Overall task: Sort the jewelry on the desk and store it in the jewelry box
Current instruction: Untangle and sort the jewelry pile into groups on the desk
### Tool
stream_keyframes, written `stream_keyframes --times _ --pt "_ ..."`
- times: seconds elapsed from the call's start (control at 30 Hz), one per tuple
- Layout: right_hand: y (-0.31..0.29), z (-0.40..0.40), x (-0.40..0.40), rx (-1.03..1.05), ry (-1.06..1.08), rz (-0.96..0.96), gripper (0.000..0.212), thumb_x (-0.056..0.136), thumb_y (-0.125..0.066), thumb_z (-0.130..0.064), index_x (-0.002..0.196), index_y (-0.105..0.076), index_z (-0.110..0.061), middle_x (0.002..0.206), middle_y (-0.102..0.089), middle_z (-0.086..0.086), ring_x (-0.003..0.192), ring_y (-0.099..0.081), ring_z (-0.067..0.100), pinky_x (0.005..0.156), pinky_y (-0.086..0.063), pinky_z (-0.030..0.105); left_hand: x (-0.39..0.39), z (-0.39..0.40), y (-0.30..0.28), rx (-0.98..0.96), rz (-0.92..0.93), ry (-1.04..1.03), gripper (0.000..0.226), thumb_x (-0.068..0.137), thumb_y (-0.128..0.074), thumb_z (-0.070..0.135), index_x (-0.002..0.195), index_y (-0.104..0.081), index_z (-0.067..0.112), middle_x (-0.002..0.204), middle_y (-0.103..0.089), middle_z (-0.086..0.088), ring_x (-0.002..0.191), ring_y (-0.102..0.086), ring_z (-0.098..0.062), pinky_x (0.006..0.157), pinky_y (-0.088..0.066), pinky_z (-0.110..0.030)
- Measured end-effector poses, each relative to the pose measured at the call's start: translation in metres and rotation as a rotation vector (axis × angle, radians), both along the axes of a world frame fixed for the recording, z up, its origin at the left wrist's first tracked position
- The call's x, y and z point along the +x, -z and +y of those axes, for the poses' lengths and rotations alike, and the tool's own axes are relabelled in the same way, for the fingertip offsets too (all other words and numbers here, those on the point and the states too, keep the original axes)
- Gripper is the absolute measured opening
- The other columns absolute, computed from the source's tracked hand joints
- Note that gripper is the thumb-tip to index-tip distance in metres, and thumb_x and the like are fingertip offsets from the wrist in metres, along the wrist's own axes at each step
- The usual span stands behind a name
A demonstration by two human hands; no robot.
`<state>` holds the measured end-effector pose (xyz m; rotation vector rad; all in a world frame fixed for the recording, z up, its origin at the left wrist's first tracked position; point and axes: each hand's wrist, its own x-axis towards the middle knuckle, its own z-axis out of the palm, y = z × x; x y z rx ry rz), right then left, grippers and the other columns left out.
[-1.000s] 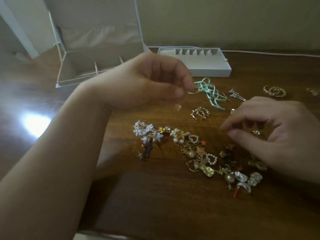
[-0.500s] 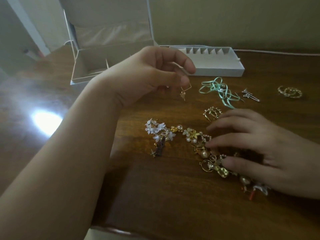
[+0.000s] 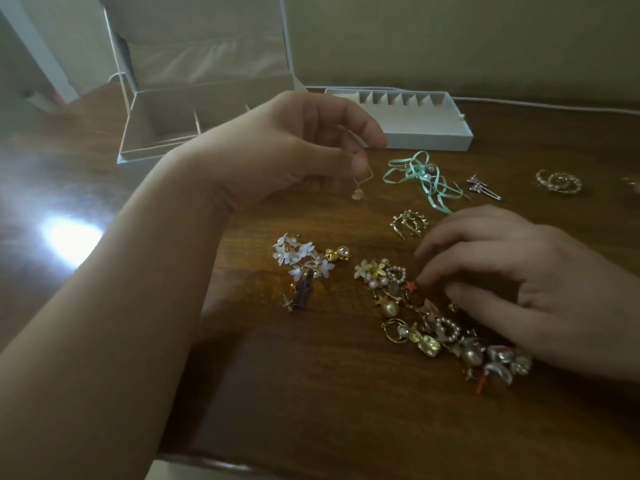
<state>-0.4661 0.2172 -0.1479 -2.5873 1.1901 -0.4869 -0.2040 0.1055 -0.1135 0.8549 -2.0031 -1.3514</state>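
Left hand (image 3: pixel 287 147) is pinching a thin gold wire earring with a pale drop (image 3: pixel 358 188), dangling it above the dark wooden desk (image 3: pixel 311 393) in front of the open white jewelry box (image 3: pixel 194 126). Right hand (image 3: pixel 519 282) is resting curled fingertips (image 3: pixel 426 280) on the mixed heap of pearl and gold jewelry (image 3: pixel 408 306); whether it is holding anything, cannot tell.

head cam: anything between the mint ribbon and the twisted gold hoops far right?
Yes: a small silver earring pair lies on the desk between the mint ribbon and the gold hoops, head view.
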Motion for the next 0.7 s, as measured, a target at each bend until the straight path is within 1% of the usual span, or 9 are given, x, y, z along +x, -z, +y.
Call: stream_keyframes --times 0.03,0.07,0.13,0.23,0.3,0.43,0.6,0.7 --pt "-0.0056 -0.008 0.0123 0.029 0.049 0.028 0.029 0.085 -0.043 -0.04 0.101 -0.068 -0.042 0.115 -0.055 -0.028 0.122 -0.046 0.0 0.092 -0.041 0.024 -0.0003 -0.0001 0.0002 0.001 0.001 0.003 0.026 0.079 -0.069 0.01 0.104 -0.066 0.013 0.08 -0.067 0.002 0.069 -0.059 -0.012 0.064 -0.047 -0.023" --pt "-0.0083 -0.0074 0.0136 0.09 0.036 0.041 0.03 0.085 -0.043 -0.039 0.102 -0.068 -0.043 0.115 -0.054 -0.029 0.122 -0.045 0.0 0.092 -0.041 0.024 -0.0004 -0.0003 0.0004 0.004 0.002 0.007 0.026 0.079 -0.069 0.009 0.105 -0.066 0.013 0.08 -0.067 0.002 0.069 -0.059 -0.012 0.063 -0.048 -0.021" --pt "-0.0063 -0.0097 0.0118 0.032 -0.002 0.093 0.031 0.084 -0.044 -0.044 0.104 -0.067 -0.045 0.117 -0.052 -0.03 0.125 -0.042 -0.001 0.093 -0.04 0.025 -0.0007 -0.0007 0.0008 0.009 0.001 0.015 0.027 0.079 -0.069 0.009 0.105 -0.066 0.012 0.08 -0.066 0.002 0.068 -0.059 -0.012 0.063 -0.048 -0.02" --pt "-0.0044 -0.0099 0.007 0.086 0.007 0.133 0.034 0.082 -0.043 -0.056 0.111 -0.06 -0.052 0.122 -0.047 -0.034 0.129 -0.035 -0.005 0.095 -0.039 0.027 -0.0013 -0.0009 0.001 0.005 -0.014 0.021 0.027 0.078 -0.069 0.009 0.106 -0.066 0.012 0.08 -0.066 0.002 0.068 -0.058 -0.013 0.063 -0.047 -0.02" --pt "-0.001 -0.0113 0.0071 0.076 -0.013 0.144 0.035 0.081 -0.043 -0.059 0.112 -0.058 -0.054 0.121 -0.046 -0.035 0.129 -0.035 -0.004 0.097 -0.04 0.029 -0.0019 -0.0008 0.0011 0.006 -0.011 0.02 0.028 0.078 -0.069 0.01 0.105 -0.066 0.012 0.08 -0.066 0.002 0.067 -0.058 -0.012 0.062 -0.047 -0.02" --pt "-0.0027 -0.0114 0.0073 0.126 -0.01 0.122 0.027 0.079 -0.049 -0.065 0.102 -0.059 -0.055 0.118 -0.045 -0.038 0.127 -0.034 -0.008 0.1 -0.04 0.032 -0.0029 -0.0001 0.001 0.012 -0.009 0.022 0.028 0.078 -0.069 0.009 0.105 -0.066 0.012 0.079 -0.066 0.002 0.066 -0.058 -0.01 0.061 -0.048 -0.017" --pt "-0.0021 -0.0098 0.0094 0.118 -0.02 0.074 0.015 0.077 -0.056 -0.055 0.088 -0.059 -0.045 0.112 -0.049 -0.034 0.124 -0.038 -0.004 0.096 -0.041 0.028 -0.0046 0.0006 0.0018 -0.01 -0.049 0.021 0.028 0.079 -0.07 0.011 0.106 -0.067 0.013 0.082 -0.066 0.0 0.069 -0.057 -0.013 0.063 -0.047 -0.02" --pt "-0.0084 -0.0085 0.0096 0.114 -0.005 -0.011 0.013 0.076 -0.063 -0.052 0.083 -0.063 -0.041 0.106 -0.058 -0.029 0.119 -0.048 0.0 0.091 -0.04 0.024 -0.0053 0.0008 0.0021 0.004 -0.051 0.022 0.028 0.078 -0.07 0.01 0.106 -0.067 0.012 0.082 -0.067 0.0 0.067 -0.058 -0.012 0.064 -0.048 -0.019"
